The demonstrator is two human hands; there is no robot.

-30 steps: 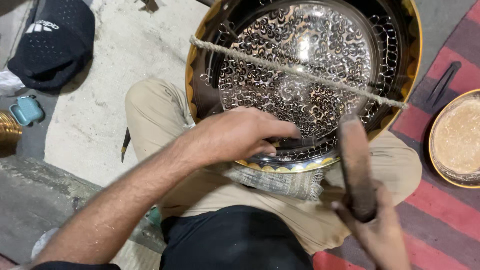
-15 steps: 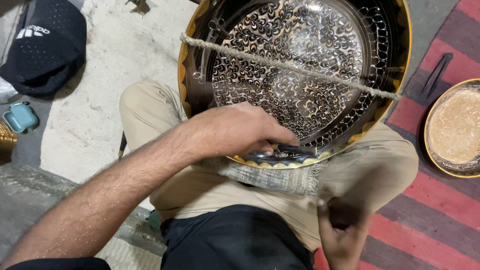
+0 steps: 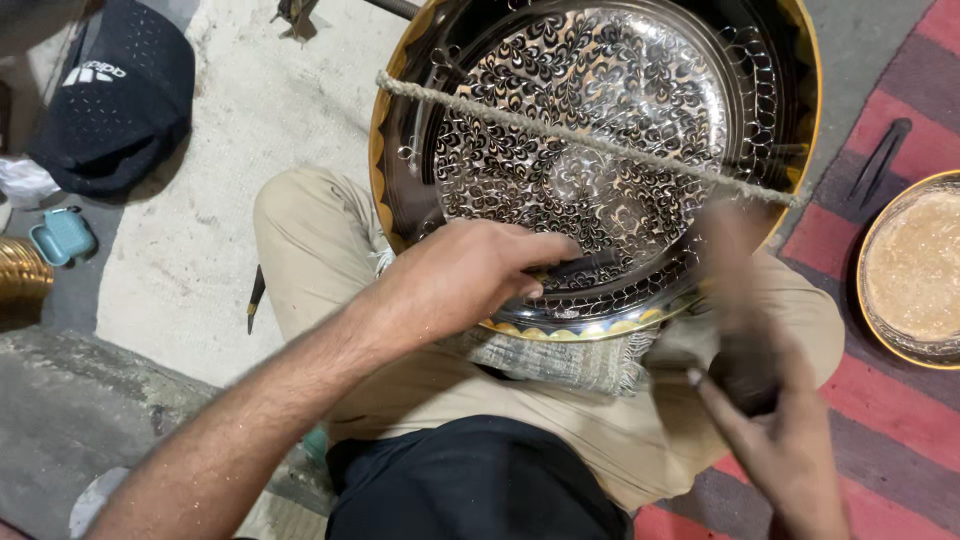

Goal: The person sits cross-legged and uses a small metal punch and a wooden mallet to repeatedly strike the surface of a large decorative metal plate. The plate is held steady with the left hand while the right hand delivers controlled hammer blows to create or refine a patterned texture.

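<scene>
Centrally, a large round metal tray rests tilted across the person's lap, its polished face covered in dense engraved scrollwork, dark ground between bright curls, with a yellow brass rim and a looped openwork border. A rough, twisted rope stretches across it from the left rim to the right. Under the tray's lower edge lies a folded, coarse woven cloth with a frayed fringe, spread over beige trousers. The left hand comes in from the lower left on a bare, extended forearm, palm down, its grip closed narrowly around a slim dark metal tool whose tip lies against the tray's engraved lower band; the knuckles sit over the rim. The right hand is at the lower right, just beside the tray's edge, blurred by motion; its grip is wrapped around a dark hammer handle, fingers curled tight, though the blur hides the head. On the striped red and grey rug to the right sit a shallow round bowl with a pale grainy filling and a thin dark tool. On the pale floor to the left lie a black perforated cap and a small teal case.
</scene>
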